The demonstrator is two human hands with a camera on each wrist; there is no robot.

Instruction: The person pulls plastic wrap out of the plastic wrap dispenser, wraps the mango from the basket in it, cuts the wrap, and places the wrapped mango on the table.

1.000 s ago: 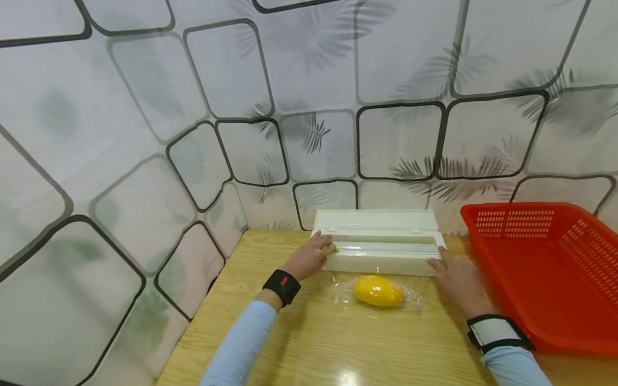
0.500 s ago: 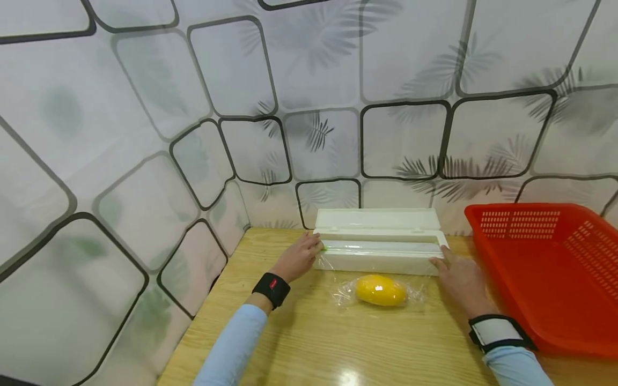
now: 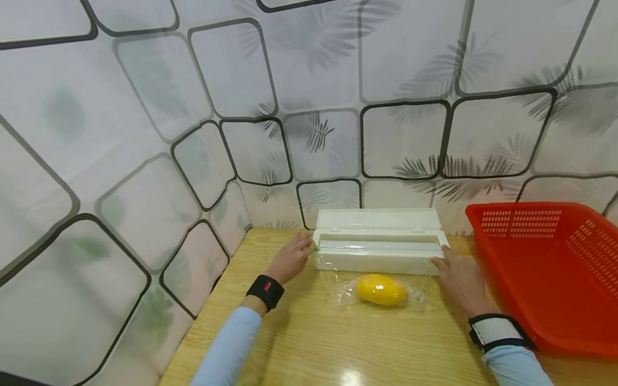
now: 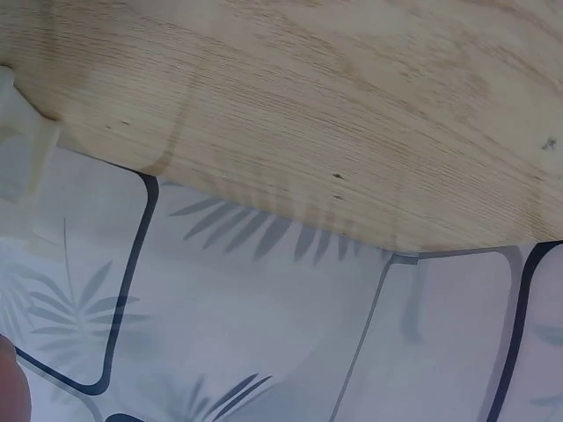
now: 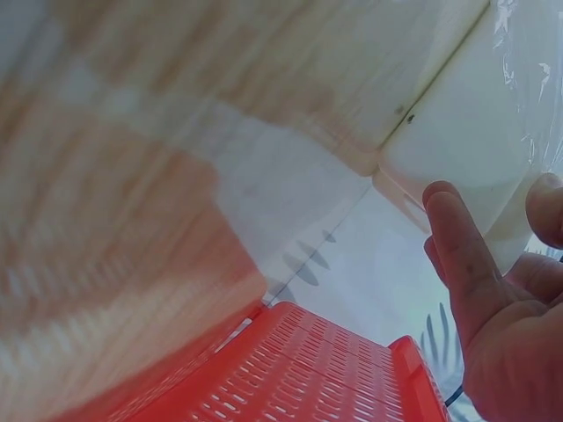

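A white cling film dispenser box [image 3: 376, 262] lies against the back wall, its lid [image 3: 379, 219] raised and a film roll [image 3: 381, 246] inside. My left hand [image 3: 291, 258] is at the box's left end, fingertips on a small green slide cutter [image 3: 316, 247] mostly covered by them. At the right end, my right hand [image 3: 462, 281] grips the box with thumb in front and fingers on the end face [image 5: 453, 141]. Before the box lies a smooth yellow oval, fruit-like thing [image 3: 381, 289] with clear cling film [image 3: 344, 292] around it. The left wrist view barely shows the hand.
A red plastic basket [image 3: 545, 279] with perforated sides stands on the right, close to my right forearm. The wooden table [image 3: 318, 343] meets patterned wall covering [image 3: 328, 145] at the back and left.
My left hand has slid leftward along the box's front edge to its left end, the green cutter moving with it. The right hand keeps its hold; the yellow thing stays put.
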